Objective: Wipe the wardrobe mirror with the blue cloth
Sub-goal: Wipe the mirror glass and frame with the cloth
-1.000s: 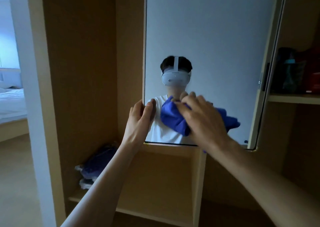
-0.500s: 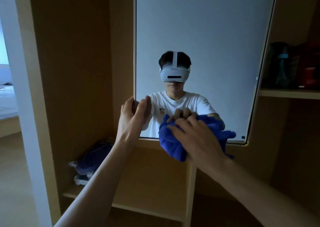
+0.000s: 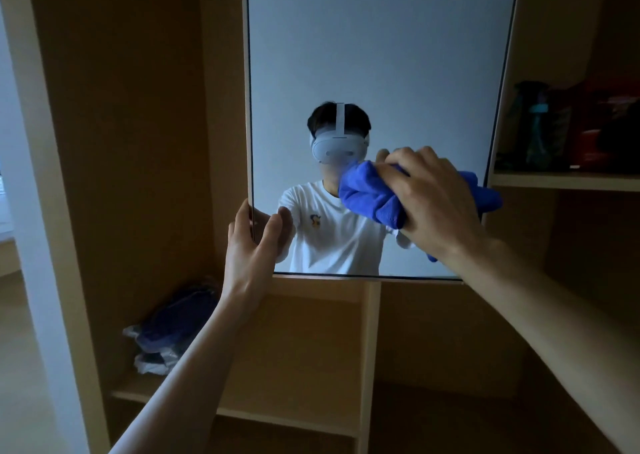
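Head view: since half a second ago the right hand (image 3: pixel 437 208), fingers curled round the bunched cloth (image 3: pixel 369 195), has carried it up from the bottom edge of the mirror (image 3: pixel 381 55) to the lower right of the glass, near the right edge, while the left hand (image 3: pixel 251 247) still grips the left edge. Bare glass lies open above and left of the cloth. The cloth's middle is hidden under the hand, and the dark things (image 3: pixel 568 131) on the right shelf are too dim to make out.
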`<state>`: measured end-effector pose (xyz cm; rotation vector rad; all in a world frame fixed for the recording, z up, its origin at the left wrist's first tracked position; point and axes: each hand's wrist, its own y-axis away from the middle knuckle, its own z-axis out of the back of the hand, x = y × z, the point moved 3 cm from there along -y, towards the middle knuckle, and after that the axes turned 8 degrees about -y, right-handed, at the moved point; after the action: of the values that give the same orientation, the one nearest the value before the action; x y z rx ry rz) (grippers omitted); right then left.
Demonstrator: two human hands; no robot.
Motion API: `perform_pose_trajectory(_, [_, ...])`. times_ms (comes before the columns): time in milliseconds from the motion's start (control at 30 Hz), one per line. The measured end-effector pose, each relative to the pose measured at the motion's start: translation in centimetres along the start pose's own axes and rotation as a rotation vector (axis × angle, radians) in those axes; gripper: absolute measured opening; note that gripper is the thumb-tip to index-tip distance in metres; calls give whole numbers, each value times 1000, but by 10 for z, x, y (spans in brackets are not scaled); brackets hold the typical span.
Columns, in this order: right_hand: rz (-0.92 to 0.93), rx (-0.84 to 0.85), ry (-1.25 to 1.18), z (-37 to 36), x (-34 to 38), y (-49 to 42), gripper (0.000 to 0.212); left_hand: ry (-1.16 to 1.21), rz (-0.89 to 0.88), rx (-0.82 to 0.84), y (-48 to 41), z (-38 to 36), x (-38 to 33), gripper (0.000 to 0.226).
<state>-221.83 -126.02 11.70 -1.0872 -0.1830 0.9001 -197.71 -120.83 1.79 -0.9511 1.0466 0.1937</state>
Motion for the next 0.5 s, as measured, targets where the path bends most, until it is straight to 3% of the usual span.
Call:
perform_pose_trajectory(200, [87, 21, -46, -11, 9, 24, 39, -35, 14, -14, 23, -6, 13, 69])
perform_pose_trajectory(500, [129, 243, -174, -44, 23, 84, 31, -97, 26, -3, 21, -7, 14, 71])
